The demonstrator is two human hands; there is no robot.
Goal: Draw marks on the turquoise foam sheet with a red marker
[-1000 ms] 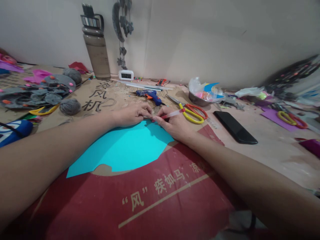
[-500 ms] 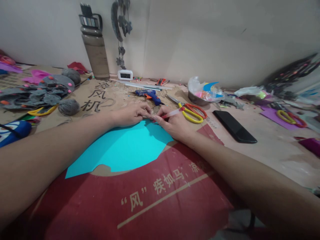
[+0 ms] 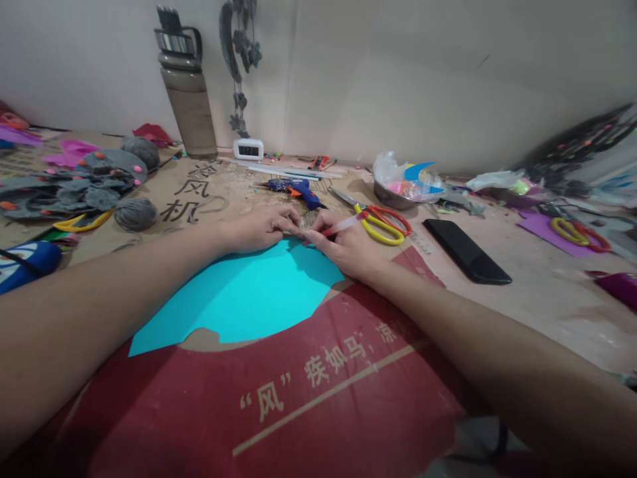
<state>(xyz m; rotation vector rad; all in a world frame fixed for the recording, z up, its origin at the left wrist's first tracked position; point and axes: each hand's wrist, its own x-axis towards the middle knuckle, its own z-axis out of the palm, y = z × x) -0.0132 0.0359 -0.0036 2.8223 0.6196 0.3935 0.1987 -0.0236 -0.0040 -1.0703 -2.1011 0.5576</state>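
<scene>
A sheet of turquoise paper (image 3: 249,295) lies flat on red and brown cardboard (image 3: 318,392). My left hand (image 3: 261,228) rests at its far edge with fingers curled, pressing a small piece I cannot make out. My right hand (image 3: 343,249) is closed around a clear pen with a red core (image 3: 341,227), its tip down at the paper's far edge beside the left fingertips. The two hands touch or nearly touch there.
Yellow and orange scissors (image 3: 381,222) lie just beyond my right hand, a black phone (image 3: 465,251) to their right. A blue glue gun (image 3: 298,189), small clock (image 3: 247,149) and tall bottle (image 3: 189,99) stand farther back. Grey yarn and felt pieces (image 3: 89,189) crowd the left; a metal bowl (image 3: 405,186) sits at right.
The view has shifted slightly; both hands stay at the far edge of the turquoise paper with the pen in the same pose.
</scene>
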